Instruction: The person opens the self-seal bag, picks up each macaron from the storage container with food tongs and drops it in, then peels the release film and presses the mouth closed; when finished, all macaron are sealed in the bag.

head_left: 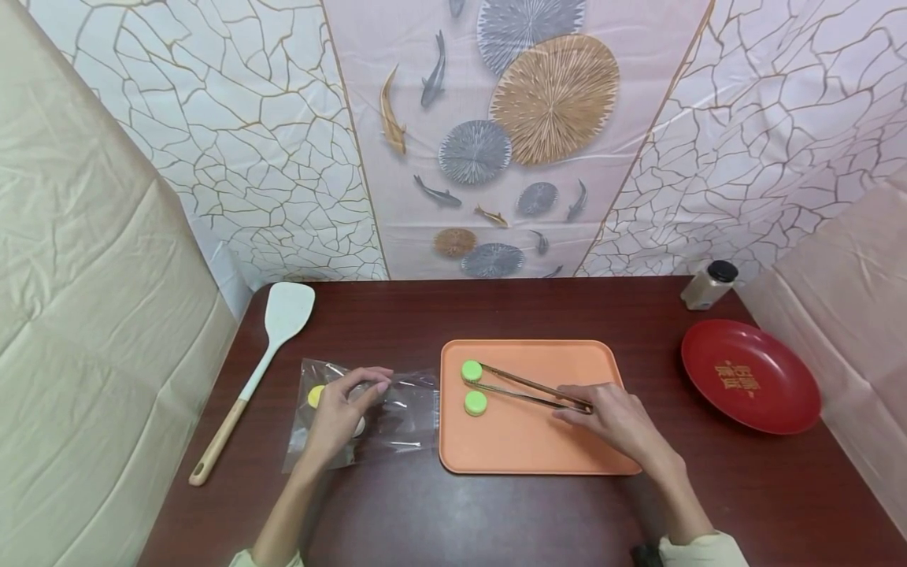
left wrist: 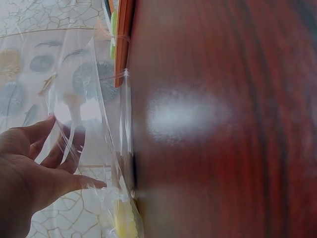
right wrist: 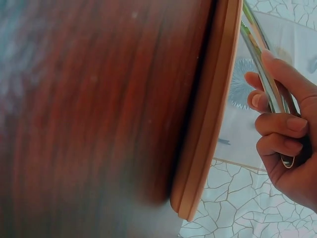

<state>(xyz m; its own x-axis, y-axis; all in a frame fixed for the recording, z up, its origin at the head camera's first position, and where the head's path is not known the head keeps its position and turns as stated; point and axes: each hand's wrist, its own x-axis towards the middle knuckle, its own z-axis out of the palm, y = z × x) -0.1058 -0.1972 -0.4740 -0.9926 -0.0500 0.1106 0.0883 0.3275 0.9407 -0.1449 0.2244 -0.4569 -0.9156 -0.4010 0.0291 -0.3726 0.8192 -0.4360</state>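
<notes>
My right hand grips gold-coloured tongs over the orange tray, fingers curled round their bent end, as the right wrist view also shows. The tong tips lie on either side of a small round green macaron. A second green macaron sits just in front of it on the tray. To the left, my left hand pinches the lifted film of a clear plastic bag between thumb and fingertips. Inside the bag are a yellow macaron and a pale round piece, partly hidden by the hand.
A white spatula with a wooden handle lies at the left. On the right are a red oval plate with gold characters and a small jar with a black lid. Patterned cloth hangs behind the dark wooden table.
</notes>
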